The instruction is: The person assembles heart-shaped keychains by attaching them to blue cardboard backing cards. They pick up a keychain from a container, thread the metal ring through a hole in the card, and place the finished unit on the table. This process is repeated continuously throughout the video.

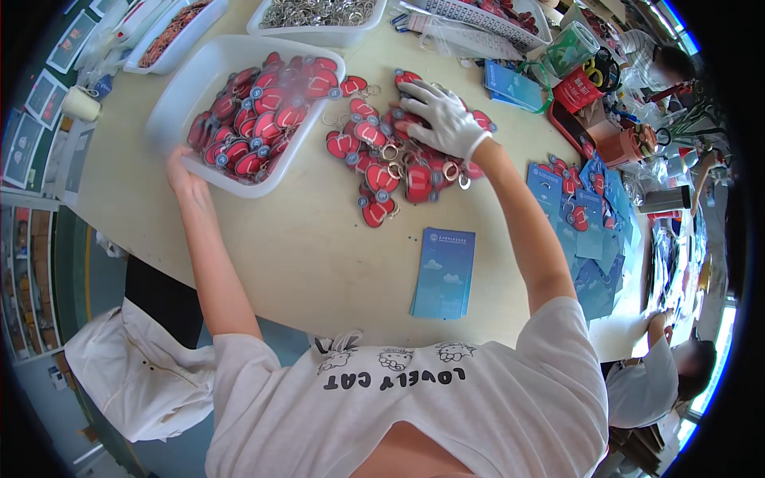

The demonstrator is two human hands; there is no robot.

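Observation:
A white plastic tub (163, 127) filled with red keychains (263, 111) stands at the left of the table. My bare left hand (187, 177) grips the tub's near left edge, its fingertips partly blurred. In a white glove, my right hand (442, 121) lies palm down with fingers spread on a loose pile of red keychains (381, 177) with metal rings and small blue round tags. Some of the pile is hidden beneath that hand. Nearer to me lies a stack of blue printed cards (443, 275).
At the back stand a tub of metal rings (319, 16), a narrow bin of copper-coloured parts (171, 36) and a basket of red pieces (510, 16). More blue cards (590, 215) and keychains spread at the right. Other people (657, 382) sit at the right.

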